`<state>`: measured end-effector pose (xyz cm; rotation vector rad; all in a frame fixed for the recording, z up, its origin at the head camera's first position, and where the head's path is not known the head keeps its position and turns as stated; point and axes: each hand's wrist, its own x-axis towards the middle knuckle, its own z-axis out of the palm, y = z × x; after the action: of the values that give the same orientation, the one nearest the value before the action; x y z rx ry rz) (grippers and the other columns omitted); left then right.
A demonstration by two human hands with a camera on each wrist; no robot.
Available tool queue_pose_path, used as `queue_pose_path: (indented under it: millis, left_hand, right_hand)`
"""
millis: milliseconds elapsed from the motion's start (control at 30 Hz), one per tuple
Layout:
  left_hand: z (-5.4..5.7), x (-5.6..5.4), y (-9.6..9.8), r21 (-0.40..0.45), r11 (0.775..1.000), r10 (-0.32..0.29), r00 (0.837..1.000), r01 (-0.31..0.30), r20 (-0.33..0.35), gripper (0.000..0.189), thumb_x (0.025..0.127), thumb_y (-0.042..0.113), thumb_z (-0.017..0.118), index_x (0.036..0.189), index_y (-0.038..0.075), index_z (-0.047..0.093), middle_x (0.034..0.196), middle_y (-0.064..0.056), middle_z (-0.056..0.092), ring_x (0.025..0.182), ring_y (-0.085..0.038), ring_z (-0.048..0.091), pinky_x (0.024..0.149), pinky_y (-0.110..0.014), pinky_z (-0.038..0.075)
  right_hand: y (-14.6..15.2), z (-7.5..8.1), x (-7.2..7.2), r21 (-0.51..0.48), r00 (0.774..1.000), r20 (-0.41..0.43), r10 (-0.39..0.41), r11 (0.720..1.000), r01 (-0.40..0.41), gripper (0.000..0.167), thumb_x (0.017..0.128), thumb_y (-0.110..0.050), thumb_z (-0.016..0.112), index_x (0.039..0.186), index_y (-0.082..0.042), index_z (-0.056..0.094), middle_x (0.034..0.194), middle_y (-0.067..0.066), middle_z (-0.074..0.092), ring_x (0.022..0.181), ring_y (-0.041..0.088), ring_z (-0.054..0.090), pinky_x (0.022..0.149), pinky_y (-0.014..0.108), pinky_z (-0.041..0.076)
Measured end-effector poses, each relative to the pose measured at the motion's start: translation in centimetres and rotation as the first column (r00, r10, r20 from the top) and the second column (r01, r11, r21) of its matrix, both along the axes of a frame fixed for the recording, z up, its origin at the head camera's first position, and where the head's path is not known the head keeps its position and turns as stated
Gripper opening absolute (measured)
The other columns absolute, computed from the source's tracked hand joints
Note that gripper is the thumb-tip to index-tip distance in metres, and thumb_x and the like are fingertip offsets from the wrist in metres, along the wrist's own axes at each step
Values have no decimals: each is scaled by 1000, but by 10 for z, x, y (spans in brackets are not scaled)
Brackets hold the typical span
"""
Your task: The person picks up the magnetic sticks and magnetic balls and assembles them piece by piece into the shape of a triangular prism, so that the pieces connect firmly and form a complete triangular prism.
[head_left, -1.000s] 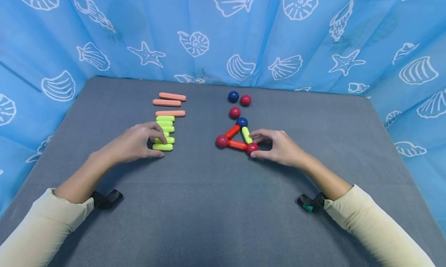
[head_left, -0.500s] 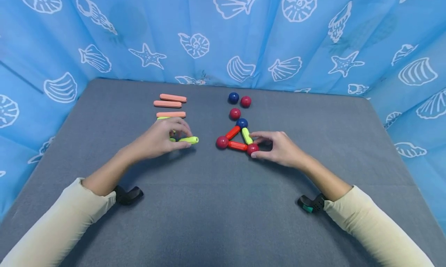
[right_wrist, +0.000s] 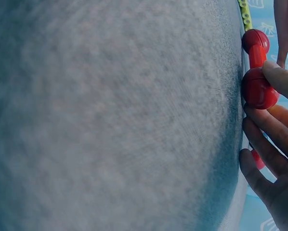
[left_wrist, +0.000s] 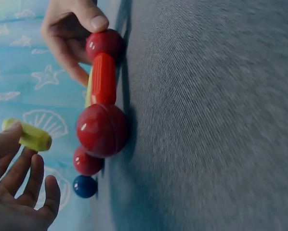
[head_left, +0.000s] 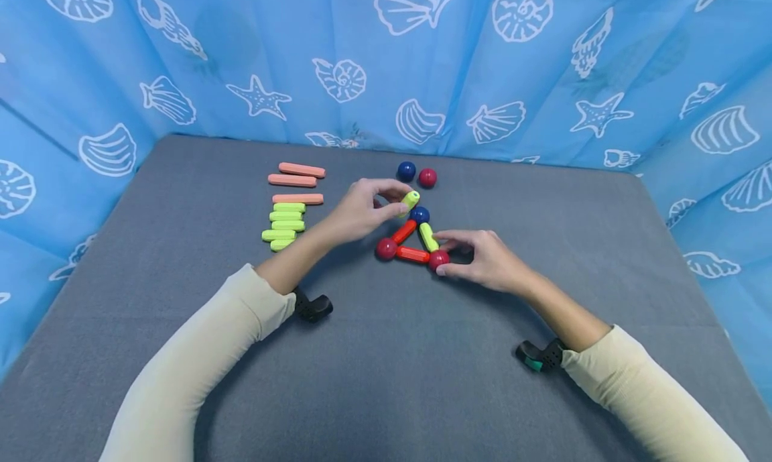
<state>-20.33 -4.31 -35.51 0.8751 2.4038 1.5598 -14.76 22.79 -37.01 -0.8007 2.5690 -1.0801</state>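
Note:
In the head view, my left hand (head_left: 364, 212) pinches a yellow-green building rod (head_left: 411, 202) between thumb and fingers, raised just above the blue corner ball (head_left: 420, 214) of a flat triangle. My right hand (head_left: 482, 259) holds the triangle's right red ball (head_left: 439, 261) with thumb and fingers, a fingertip beside the yellow-green side rod (head_left: 428, 237). Two red rods (head_left: 413, 255) run to the left red ball (head_left: 387, 249). The left wrist view shows the pinched rod (left_wrist: 35, 136) held clear of the table.
Several yellow-green rods (head_left: 287, 225) lie stacked side by side at left, partly covered by the left forearm. Salmon rods (head_left: 298, 198) lie behind them. A loose blue ball (head_left: 407, 171) and red ball (head_left: 427, 178) sit beyond the triangle. A blue shell-patterned curtain (head_left: 344, 60) hangs behind the grey table (head_left: 386, 381).
My left hand has picked a yellow-green rod from the left stack and carried it rightward and away to above the triangle, covering a loose red ball. My right hand stays on the red ball.

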Motion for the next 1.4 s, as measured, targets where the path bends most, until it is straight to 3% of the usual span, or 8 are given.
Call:
queue_pose_path:
  millis: [133, 467, 1000, 1167, 1267, 1400]
  left_hand:
    - [-4, -6, 13, 5, 1000, -12, 1000, 12, -8, 28, 96, 13, 68, 122, 6, 65, 113, -5, 69, 103, -15, 61, 89, -37, 50]
    - [-13, -18, 28, -8, 1000, 28, 999, -28, 40, 27, 96, 12, 66, 123, 7, 64, 117, -5, 69, 108, -17, 60, 93, -31, 49]
    - [-15, -20, 30, -7, 1000, -16, 1000, 17, 22, 34, 96, 12, 67, 128, 5, 62, 118, -7, 68, 106, -18, 60, 92, -31, 50]
    - [-5, -16, 6, -50, 999, -3, 1000, 2, -15, 41, 94, 12, 69, 134, 7, 59, 124, -9, 65, 105, -18, 60, 89, -33, 51]
    - [2, -7, -25, -112, 994, -18, 998, 10, -67, 34, 93, 11, 71, 126, 8, 65, 117, -10, 67, 98, -16, 61, 86, -34, 52]
    - [1, 9, -77, -194, 980, -57, 992, 35, -110, 31, 89, 8, 75, 119, 4, 68, 107, -10, 71, 90, -16, 61, 80, -37, 52]
  right_hand:
    - [1, 1, 0, -2, 1000, -10, 4, 1000, -4, 58, 84, -17, 81, 135, -4, 60, 111, 4, 73, 109, 21, 63, 93, 48, 49]
    - [2, 0, 0, 6, 1000, -17, 7, 1000, -7, 57, 84, -17, 81, 135, -4, 60, 111, 5, 72, 109, 22, 64, 93, 48, 49]
    - [4, -2, -1, 9, 1000, -9, 12, 1000, -12, 57, 85, -19, 80, 136, -5, 59, 113, 5, 72, 111, 22, 63, 93, 48, 49]
    - [3, -3, -1, 8, 1000, -13, 15, 1000, -15, 58, 85, -19, 80, 137, -6, 59, 114, 4, 72, 109, 21, 63, 93, 47, 49]
    - [2, -2, -1, 7, 1000, -19, 18, 1000, -18, 58, 85, -19, 80, 138, -6, 59, 113, 3, 72, 105, 19, 62, 91, 45, 49]
    - [1, -2, -2, 14, 1000, -19, 19, 1000, -19, 58, 86, -18, 80, 138, -6, 58, 112, 3, 72, 102, 18, 61, 89, 44, 49]
